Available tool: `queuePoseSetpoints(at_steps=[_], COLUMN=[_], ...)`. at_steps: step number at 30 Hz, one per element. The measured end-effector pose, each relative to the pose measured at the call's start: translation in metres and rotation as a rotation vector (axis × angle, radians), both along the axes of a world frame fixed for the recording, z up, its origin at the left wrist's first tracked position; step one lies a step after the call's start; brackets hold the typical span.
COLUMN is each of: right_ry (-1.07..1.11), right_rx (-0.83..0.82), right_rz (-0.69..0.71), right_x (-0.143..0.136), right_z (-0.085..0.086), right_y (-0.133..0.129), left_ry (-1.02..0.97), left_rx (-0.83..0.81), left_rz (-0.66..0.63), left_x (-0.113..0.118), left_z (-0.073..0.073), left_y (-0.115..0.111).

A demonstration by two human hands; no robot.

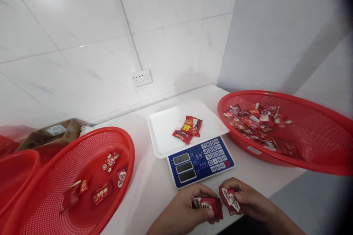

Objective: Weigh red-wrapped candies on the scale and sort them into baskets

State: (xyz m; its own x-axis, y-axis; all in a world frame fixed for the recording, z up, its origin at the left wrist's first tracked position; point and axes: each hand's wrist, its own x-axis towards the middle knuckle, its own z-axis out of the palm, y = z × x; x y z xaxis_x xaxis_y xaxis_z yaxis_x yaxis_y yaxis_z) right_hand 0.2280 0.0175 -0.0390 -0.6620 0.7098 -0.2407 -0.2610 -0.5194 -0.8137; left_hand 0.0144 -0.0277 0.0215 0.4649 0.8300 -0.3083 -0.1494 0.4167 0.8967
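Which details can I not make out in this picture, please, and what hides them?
In the head view:
Scale display: digits too small and blurred.
Left-hand packet: partly covered by the left hand.
Right basket: cut off by right edge; lower contents hidden under upper packets.
Cardboard box: lower part behind the left basket holding packets.

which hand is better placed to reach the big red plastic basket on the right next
Probably the right hand: it is closer to that big red plastic basket, while the left hand sits farther away. Both hold small red-and-white wrapped packets, so neither is free.
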Motion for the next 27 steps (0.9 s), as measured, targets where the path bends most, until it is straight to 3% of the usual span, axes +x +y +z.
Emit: queuePoseSetpoints(at_steps=[5,13,21,27], right_ry=[0.063,0.058,0.056,0.058], right_rx=[0.069,0.080,0.099,0.097], right_rz=[0.058,0.079,0.092,0.090], right_x=[-0.004,-0.007,-0.006,-0.006], right_z=[0.007,0.008,0.013,0.011], right_y=[0.002,0.001,0.001,0.002], left_ry=[-0.005,-0.037,-0.058,-0.023], left_rx=[-0.050,-0.037,-0.065,0.029], left_rz=[-0.059,0.000,0.010,-0.043], left_x=[0.002,0.000,0.000,-0.004], left_z=[0.001,-0.010,-0.010,-0.004], left_y=[-0.003,-0.001,-0.002,0.000])
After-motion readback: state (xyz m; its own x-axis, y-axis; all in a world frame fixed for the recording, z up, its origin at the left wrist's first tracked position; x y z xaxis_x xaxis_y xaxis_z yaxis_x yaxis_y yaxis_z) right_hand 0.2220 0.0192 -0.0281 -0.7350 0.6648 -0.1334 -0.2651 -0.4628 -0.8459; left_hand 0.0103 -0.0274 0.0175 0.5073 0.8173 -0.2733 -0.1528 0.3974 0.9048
